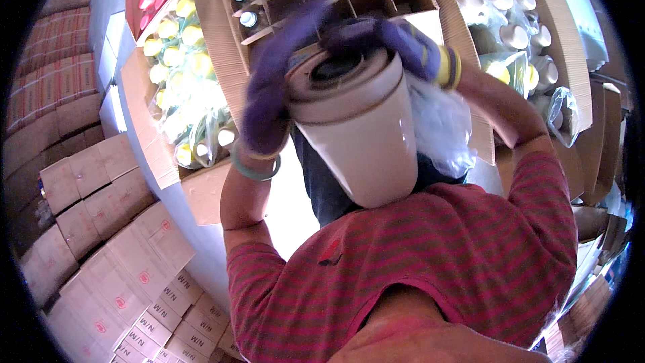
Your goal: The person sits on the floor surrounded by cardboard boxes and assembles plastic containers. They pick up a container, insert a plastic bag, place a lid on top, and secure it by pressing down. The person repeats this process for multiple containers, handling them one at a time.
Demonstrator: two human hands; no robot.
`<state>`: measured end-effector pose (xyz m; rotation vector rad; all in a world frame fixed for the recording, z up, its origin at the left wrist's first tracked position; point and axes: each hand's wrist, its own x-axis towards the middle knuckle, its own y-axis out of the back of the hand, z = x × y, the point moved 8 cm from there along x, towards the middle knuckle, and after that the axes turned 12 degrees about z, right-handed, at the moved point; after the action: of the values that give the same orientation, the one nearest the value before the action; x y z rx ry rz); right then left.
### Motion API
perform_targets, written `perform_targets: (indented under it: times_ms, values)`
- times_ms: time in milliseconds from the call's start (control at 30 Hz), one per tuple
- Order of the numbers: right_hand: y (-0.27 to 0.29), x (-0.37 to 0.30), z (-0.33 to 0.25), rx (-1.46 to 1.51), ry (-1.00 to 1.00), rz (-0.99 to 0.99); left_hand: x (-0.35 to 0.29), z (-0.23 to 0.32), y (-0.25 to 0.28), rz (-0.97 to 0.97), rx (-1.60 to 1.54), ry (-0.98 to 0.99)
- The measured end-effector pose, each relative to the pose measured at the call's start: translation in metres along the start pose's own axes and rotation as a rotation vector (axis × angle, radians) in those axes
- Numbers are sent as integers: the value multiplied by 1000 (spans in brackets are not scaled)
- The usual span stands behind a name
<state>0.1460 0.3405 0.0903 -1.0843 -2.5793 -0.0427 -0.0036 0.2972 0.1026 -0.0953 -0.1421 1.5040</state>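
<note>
White tub (366, 144), one, tilted, at the near edge of a divided carton (431, 25); right hand (393, 37), purple-gloved, clamped on its far rim; left hand (269, 91), blurred, at its left side, closure impossible to tell; pale-capped bottles (248, 20) toward the carton's left edge

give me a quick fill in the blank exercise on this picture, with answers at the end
The left hand and right hand are both gloved mainly in ____. The body of the bin by them is ____. The clear-bagged bottles left of the divided carton have mostly ____ caps. The shirt is patterned with ____.

Missing words: purple; white; yellow; stripes.
</note>
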Motion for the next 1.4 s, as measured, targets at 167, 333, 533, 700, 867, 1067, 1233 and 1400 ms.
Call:
perform_targets:
  times_ms: [167,333,533,700,867,1067,1233,1400]
  values:
    - [-8,5,-26,-101,140,-1,-5,-17,27,97,-96,99]
    - [-20,0,-42,-288,382,-94,-3,-6,20,-4,149,-201]
    - [-13,2,-27,-195,152,-80,-8,15,-9,49,88,-29]
    - [6,0,-8,73,-143,4,-2,-2,4,71,-34,54]
    - [-14,-3,-37,-139,264,-35,-5,-22,3,20,-140,120]
    - [3,-6,7,-18,62,28,1,-4,-6,-54,-95,3]
    - [3,9,-22,128,86,90,3,-4,7,140,47,-12]
    - [-12,-3,-35,-163,259,-72,9,-17,13,-93,195,-222]
